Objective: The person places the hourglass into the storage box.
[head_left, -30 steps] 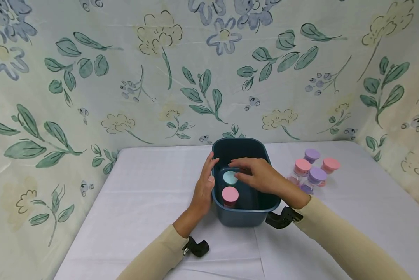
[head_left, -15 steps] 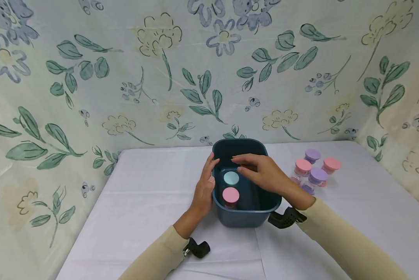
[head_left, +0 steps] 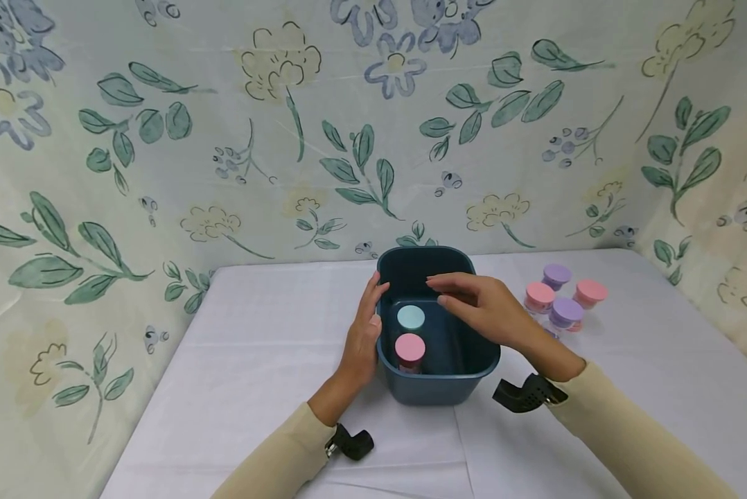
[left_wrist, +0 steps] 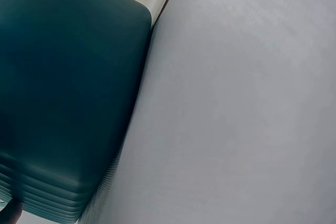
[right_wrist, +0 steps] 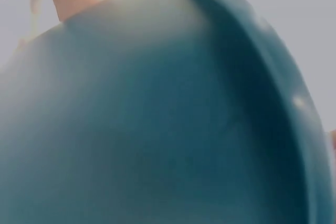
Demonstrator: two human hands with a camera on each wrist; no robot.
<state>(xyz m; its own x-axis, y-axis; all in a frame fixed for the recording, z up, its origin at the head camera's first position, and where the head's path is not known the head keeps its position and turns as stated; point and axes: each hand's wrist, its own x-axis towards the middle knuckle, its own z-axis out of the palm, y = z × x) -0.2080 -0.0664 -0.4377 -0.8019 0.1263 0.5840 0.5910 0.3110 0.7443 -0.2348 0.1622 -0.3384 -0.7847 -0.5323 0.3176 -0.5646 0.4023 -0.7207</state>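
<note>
A dark teal plastic bin stands mid-table; its outer wall fills the left wrist view and its inner wall the right wrist view. Inside stand a light-blue-lidded jar and a pink-lidded jar. My left hand rests flat against the bin's left wall, fingers straight. My right hand hovers above the bin's right half, fingers relaxed, holding nothing.
To the right of the bin stands a cluster of jars: two with pink lids and two with purple lids. The white cloth covers the table. A floral backdrop closes the back and sides.
My right hand has lifted off the light-blue-lidded jar and drawn back to the right, leaving the jar standing in the bin. The left hand has stayed on the bin.
</note>
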